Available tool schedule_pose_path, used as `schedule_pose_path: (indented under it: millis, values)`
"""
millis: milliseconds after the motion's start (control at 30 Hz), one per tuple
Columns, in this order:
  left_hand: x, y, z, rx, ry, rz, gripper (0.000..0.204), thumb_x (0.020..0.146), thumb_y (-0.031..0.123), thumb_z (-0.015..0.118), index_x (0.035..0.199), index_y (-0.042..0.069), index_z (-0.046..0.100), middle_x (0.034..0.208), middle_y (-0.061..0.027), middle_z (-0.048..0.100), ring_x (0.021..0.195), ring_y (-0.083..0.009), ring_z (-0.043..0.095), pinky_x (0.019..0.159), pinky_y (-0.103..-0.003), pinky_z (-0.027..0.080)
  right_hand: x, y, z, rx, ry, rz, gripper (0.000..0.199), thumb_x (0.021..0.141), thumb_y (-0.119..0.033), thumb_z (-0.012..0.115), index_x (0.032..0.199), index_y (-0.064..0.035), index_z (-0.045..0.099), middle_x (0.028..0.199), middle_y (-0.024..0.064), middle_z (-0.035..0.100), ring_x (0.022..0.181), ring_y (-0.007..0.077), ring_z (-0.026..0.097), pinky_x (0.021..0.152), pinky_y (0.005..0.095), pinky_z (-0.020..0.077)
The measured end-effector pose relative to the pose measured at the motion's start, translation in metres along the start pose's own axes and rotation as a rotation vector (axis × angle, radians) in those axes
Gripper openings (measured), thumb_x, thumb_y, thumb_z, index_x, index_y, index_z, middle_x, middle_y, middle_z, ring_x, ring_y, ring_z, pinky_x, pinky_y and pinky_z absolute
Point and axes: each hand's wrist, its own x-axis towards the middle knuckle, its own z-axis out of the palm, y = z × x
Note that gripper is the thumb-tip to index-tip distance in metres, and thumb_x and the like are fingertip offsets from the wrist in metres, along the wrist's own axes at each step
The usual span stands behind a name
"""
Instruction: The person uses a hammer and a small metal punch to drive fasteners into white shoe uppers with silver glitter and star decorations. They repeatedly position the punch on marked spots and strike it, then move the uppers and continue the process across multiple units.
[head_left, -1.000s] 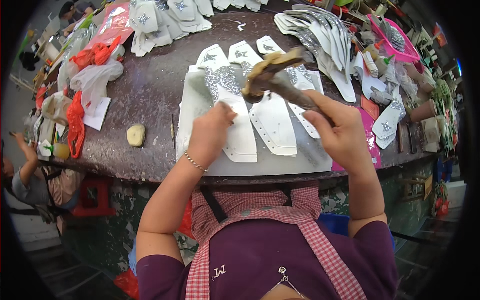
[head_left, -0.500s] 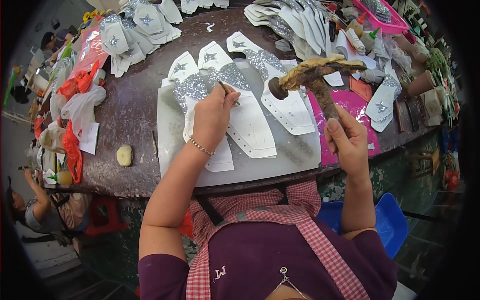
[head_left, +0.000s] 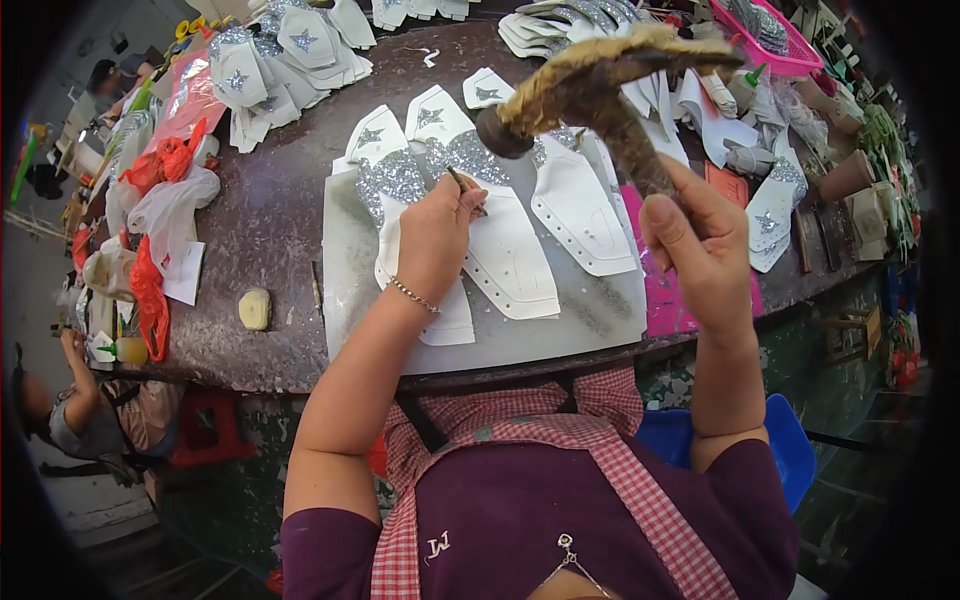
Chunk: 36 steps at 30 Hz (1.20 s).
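My left hand (head_left: 432, 240) pinches a thin, dark, rod-like punch (head_left: 459, 181), slanted over the middle white shoe-upper piece (head_left: 510, 258). That piece has a silver glitter band, a star and a row of small holes along one edge. A similar piece (head_left: 390, 180) lies to its left, partly under my hand and forearm. Another upper piece (head_left: 585, 215) lies to the right, its upper part hidden behind the hammer. All three rest on a pale board (head_left: 590, 335). Raised above them is a hammer (head_left: 610, 80) with a worn yellowish wrapping, its handle gripped in my right hand (head_left: 705, 250).
Stacks of glittery pieces (head_left: 290, 60) lie at the far left and far right. A pink sheet (head_left: 675, 305) borders the board. Plastic bags (head_left: 175, 215), a round pale lump (head_left: 255, 310) and a pink basket (head_left: 770, 40) are on the table. Another person (head_left: 75, 400) sits at left.
My right hand has lifted the hammer higher, so its head looks larger and covers more of the right piece. My left hand and the punch stay over the middle piece.
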Motion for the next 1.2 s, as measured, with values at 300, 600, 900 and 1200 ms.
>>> schedule_pose_path:
  millis: [300, 600, 900, 1200]
  values:
    - [-0.001, 0.005, -0.002, 0.197, -0.028, 0.098, 0.014, 0.095, 0.012, 0.063, 0.088, 0.000, 0.058, 0.080, -0.0105, 0.070, 0.071, -0.0220, 0.071, 0.063, -0.032, 0.054, 0.021, -0.017, 0.010, 0.131, 0.084, -0.271, 0.034, 0.100, -0.016, 0.057, 0.126, 0.0072, 0.059, 0.073, -0.0009, 0.059, 0.058, 0.0026, 0.047, 0.051, 0.0174, 0.0331]
    - [-0.001, 0.011, 0.000, -0.081, 0.033, -0.090, 0.020, 0.097, 0.012, 0.060, 0.083, -0.002, 0.054, 0.080, -0.0128, 0.070, 0.070, -0.0220, 0.071, 0.063, -0.034, 0.054, 0.012, 0.001, 0.000, -0.423, -0.053, 0.024, 0.033, 0.093, -0.013, 0.065, 0.122, 0.0020, 0.063, 0.084, 0.0070, 0.067, 0.073, 0.0064, 0.055, 0.066, 0.0229, 0.0448]
    - [-0.009, 0.007, -0.004, 0.091, -0.023, 0.049, 0.023, 0.094, 0.020, 0.065, 0.086, 0.000, 0.057, 0.078, -0.0157, 0.069, 0.068, -0.0330, 0.067, 0.059, -0.039, 0.051, -0.010, 0.011, -0.010, -0.283, -0.022, 0.046, 0.034, 0.095, -0.014, 0.065, 0.123, 0.0051, 0.062, 0.090, 0.0047, 0.069, 0.083, 0.0063, 0.057, 0.074, 0.0226, 0.0472]
    - [-0.009, 0.013, -0.002, 0.194, -0.013, 0.134, 0.021, 0.092, 0.019, 0.066, 0.085, 0.002, 0.056, 0.077, -0.0156, 0.066, 0.065, -0.0341, 0.065, 0.058, -0.041, 0.050, -0.002, 0.003, -0.004, -0.092, 0.009, -0.008, 0.033, 0.096, -0.014, 0.064, 0.125, 0.0025, 0.062, 0.076, -0.0001, 0.061, 0.066, 0.0011, 0.046, 0.057, 0.0192, 0.0356]
